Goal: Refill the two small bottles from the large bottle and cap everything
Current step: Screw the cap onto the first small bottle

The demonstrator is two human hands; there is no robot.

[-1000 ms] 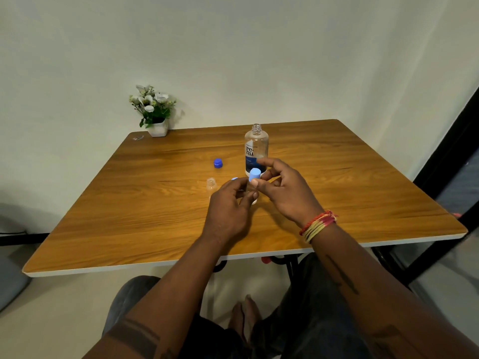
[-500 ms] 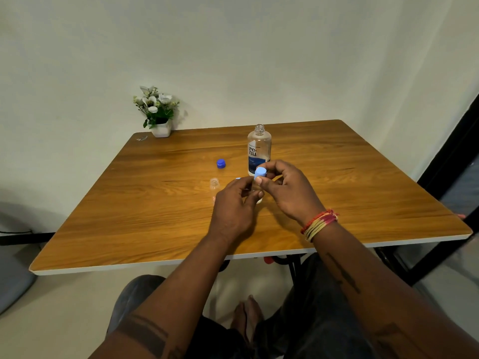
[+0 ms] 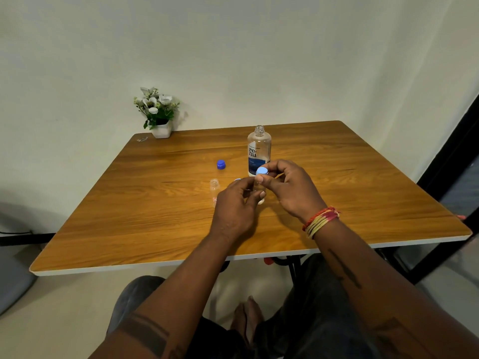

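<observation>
The large clear bottle [image 3: 258, 149] with a blue label stands uncapped mid-table. In front of it my left hand [image 3: 234, 208] grips the body of a small clear bottle [image 3: 260, 196] standing on the wooden table [image 3: 155, 203]. My right hand [image 3: 287, 187] pinches the light blue cap [image 3: 262, 171] sitting on that bottle's neck. A second small bottle [image 3: 214, 189] stands open to the left of my left hand. A dark blue cap [image 3: 221, 164] lies behind it. Another light blue cap [image 3: 237, 180] peeks out just above my left fingers, mostly hidden.
A small white pot of white flowers [image 3: 158, 114] sits at the table's far left corner against the wall. A dark door frame [image 3: 445, 182] runs along the right side. My knees and feet show below the table's near edge.
My hands have stayed on the small bottle and its light blue cap; the right fingers have shifted slightly around the cap. The camera has drifted a little.
</observation>
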